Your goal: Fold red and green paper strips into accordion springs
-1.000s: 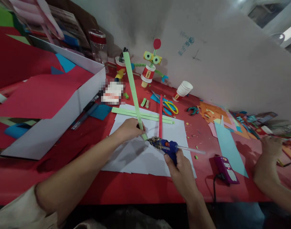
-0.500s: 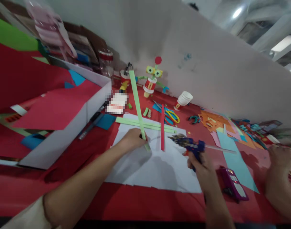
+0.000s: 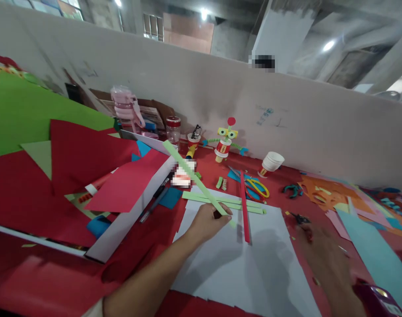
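Pinched in my left hand (image 3: 207, 220) is the lower end of a pale green paper strip (image 3: 194, 178), which slants up to the left above a stack of white paper (image 3: 227, 264). Two more green strips (image 3: 204, 200) and a red paper strip (image 3: 245, 211) lie across that paper. My right hand (image 3: 326, 259), blurred by motion, covers the body of a hot glue gun (image 3: 301, 219) low over the table, right of the white sheets. Only the gun's dark nozzle, a red part and the tail of its glue stick show around the fingers.
A paper-cup robot figure (image 3: 223, 147) and stacked paper cups (image 3: 272, 163) stand by the wall. Scissors (image 3: 258, 188) and teal pliers (image 3: 292, 190) lie in front. A white box (image 3: 131, 229) with coloured sheets fills the left; a purple device (image 3: 379, 299) sits lower right.
The view has swung left and levelled. My right hand has carried the glue gun off the white paper to the table on the right. The green strip in my left hand leans further left.
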The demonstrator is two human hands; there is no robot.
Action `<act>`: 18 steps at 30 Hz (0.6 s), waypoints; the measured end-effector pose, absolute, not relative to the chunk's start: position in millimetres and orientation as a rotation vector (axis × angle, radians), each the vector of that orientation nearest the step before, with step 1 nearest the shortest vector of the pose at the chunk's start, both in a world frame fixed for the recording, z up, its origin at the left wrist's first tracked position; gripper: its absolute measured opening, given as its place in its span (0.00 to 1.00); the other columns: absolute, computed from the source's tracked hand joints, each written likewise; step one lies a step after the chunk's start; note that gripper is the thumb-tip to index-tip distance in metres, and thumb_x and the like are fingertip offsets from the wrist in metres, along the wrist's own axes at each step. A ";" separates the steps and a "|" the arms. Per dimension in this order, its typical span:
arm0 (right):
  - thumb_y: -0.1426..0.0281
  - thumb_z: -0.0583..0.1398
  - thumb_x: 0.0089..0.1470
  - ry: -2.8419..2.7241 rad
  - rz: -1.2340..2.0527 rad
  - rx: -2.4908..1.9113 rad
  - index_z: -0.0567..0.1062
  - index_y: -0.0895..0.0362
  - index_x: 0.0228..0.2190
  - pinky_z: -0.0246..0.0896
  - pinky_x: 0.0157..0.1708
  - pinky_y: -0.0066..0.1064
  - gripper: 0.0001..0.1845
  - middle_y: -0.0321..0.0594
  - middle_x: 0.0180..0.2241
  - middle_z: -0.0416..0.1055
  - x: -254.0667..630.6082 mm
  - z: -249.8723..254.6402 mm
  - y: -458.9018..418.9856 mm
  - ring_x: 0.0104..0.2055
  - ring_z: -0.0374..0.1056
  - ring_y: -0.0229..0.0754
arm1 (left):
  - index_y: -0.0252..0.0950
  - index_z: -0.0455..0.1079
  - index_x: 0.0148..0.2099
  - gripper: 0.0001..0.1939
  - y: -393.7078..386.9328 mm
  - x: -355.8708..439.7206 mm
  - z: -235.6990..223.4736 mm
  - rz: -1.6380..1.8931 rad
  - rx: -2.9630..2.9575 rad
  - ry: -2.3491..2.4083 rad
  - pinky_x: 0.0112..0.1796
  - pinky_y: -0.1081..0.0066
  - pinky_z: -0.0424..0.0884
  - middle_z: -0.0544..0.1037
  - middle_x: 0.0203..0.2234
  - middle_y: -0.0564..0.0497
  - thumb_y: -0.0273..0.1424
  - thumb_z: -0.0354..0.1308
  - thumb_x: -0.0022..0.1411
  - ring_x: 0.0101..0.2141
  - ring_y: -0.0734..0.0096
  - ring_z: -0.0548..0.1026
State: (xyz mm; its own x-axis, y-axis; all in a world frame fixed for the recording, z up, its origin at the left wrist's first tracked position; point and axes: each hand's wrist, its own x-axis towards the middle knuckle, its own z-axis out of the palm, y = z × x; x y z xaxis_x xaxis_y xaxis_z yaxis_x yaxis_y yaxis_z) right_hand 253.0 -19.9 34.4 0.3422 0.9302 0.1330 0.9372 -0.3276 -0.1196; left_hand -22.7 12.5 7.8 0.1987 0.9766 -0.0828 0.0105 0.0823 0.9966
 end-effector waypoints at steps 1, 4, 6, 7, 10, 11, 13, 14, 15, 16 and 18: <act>0.58 0.47 0.56 -1.771 0.021 -2.396 0.73 0.54 0.33 0.61 0.32 0.39 0.19 0.51 0.36 0.75 233.1 36.5 -18.4 0.38 0.72 0.53 | 0.34 0.73 0.30 0.06 12.0 -21.7 7.9 1.035 1.242 1.110 0.22 0.74 0.57 0.65 0.16 0.56 0.29 0.58 0.47 0.20 0.76 0.61; 0.51 0.46 0.56 -2.073 0.323 -2.389 0.72 0.53 0.29 0.57 0.28 0.36 0.24 0.46 0.29 0.76 179.0 40.4 -7.6 0.34 0.72 0.52 | 0.34 0.73 0.29 0.06 11.3 -18.5 6.6 1.147 1.216 1.133 0.23 0.74 0.57 0.67 0.17 0.54 0.29 0.58 0.48 0.21 0.75 0.62; 0.50 0.48 0.55 -2.165 0.337 -2.421 0.72 0.55 0.26 0.55 0.27 0.35 0.24 0.49 0.29 0.75 156.6 39.9 1.7 0.33 0.72 0.54 | 0.33 0.72 0.29 0.06 11.5 -16.7 4.1 1.203 1.180 1.141 0.23 0.74 0.57 0.68 0.18 0.54 0.30 0.57 0.49 0.21 0.75 0.63; 0.52 0.50 0.54 -2.209 0.353 -2.394 0.72 0.55 0.25 0.53 0.27 0.34 0.23 0.48 0.29 0.75 150.8 38.5 5.9 0.33 0.72 0.53 | 0.33 0.72 0.30 0.06 11.9 -16.0 2.2 1.216 1.169 1.139 0.23 0.74 0.57 0.68 0.18 0.54 0.30 0.56 0.50 0.21 0.75 0.63; 0.58 0.51 0.53 -2.221 0.449 -2.345 0.70 0.56 0.20 0.50 0.25 0.32 0.18 0.46 0.27 0.75 151.8 30.0 14.0 0.31 0.71 0.48 | 0.34 0.72 0.31 0.06 13.8 -14.6 -4.7 1.223 1.182 1.129 0.24 0.74 0.58 0.68 0.19 0.54 0.30 0.56 0.51 0.22 0.75 0.64; 0.60 0.51 0.53 -2.191 0.488 -2.330 0.69 0.55 0.19 0.49 0.24 0.31 0.18 0.44 0.25 0.74 156.4 26.7 14.9 0.29 0.70 0.46 | 0.34 0.72 0.32 0.06 14.4 -14.3 -7.0 1.220 1.196 1.136 0.24 0.74 0.58 0.69 0.20 0.54 0.30 0.56 0.51 0.22 0.75 0.64; 0.62 0.50 0.54 -2.111 0.574 -2.263 0.66 0.55 0.17 0.49 0.23 0.29 0.18 0.39 0.20 0.72 168.1 21.2 14.5 0.25 0.68 0.42 | 0.34 0.72 0.32 0.06 15.3 -13.5 -11.1 1.208 1.224 1.162 0.25 0.73 0.59 0.69 0.21 0.53 0.30 0.56 0.52 0.23 0.74 0.64; 0.63 0.49 0.54 -2.066 0.613 -2.238 0.65 0.55 0.17 0.49 0.22 0.29 0.18 0.37 0.18 0.70 174.3 19.6 13.8 0.23 0.66 0.40 | 0.34 0.72 0.31 0.06 15.5 -13.0 -12.7 1.198 1.229 1.174 0.25 0.73 0.59 0.70 0.21 0.53 0.31 0.56 0.52 0.23 0.74 0.64; 0.64 0.49 0.54 -2.046 0.655 -2.207 0.63 0.55 0.16 0.49 0.21 0.28 0.17 0.36 0.16 0.69 180.2 18.9 13.0 0.21 0.65 0.39 | 0.34 0.72 0.31 0.06 15.5 -12.5 -13.9 1.188 1.224 1.176 0.25 0.73 0.58 0.69 0.21 0.53 0.31 0.56 0.52 0.22 0.74 0.64; 0.65 0.50 0.53 -2.023 0.664 -2.184 0.62 0.55 0.16 0.49 0.21 0.28 0.17 0.35 0.14 0.67 185.3 19.1 12.3 0.19 0.64 0.38 | 0.34 0.72 0.31 0.06 15.3 -11.9 -14.6 1.178 1.211 1.165 0.25 0.73 0.58 0.69 0.20 0.54 0.31 0.56 0.52 0.22 0.74 0.64; 0.63 0.50 0.52 -1.906 0.705 -2.118 0.63 0.54 0.17 0.50 0.19 0.28 0.16 0.33 0.12 0.65 192.6 21.3 11.5 0.17 0.62 0.38 | 0.35 0.72 0.30 0.06 14.9 -11.2 -14.7 1.155 1.149 1.139 0.24 0.73 0.58 0.68 0.19 0.54 0.32 0.57 0.51 0.22 0.74 0.63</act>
State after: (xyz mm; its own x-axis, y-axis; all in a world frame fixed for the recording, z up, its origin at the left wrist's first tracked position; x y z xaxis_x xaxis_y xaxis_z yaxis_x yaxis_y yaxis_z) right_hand 192.6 11.5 21.3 0.0518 0.9763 -0.2100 0.8779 -0.1447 -0.4564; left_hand -11.2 14.9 -14.7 0.0645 0.9966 -0.0518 -0.0656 0.0561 0.9963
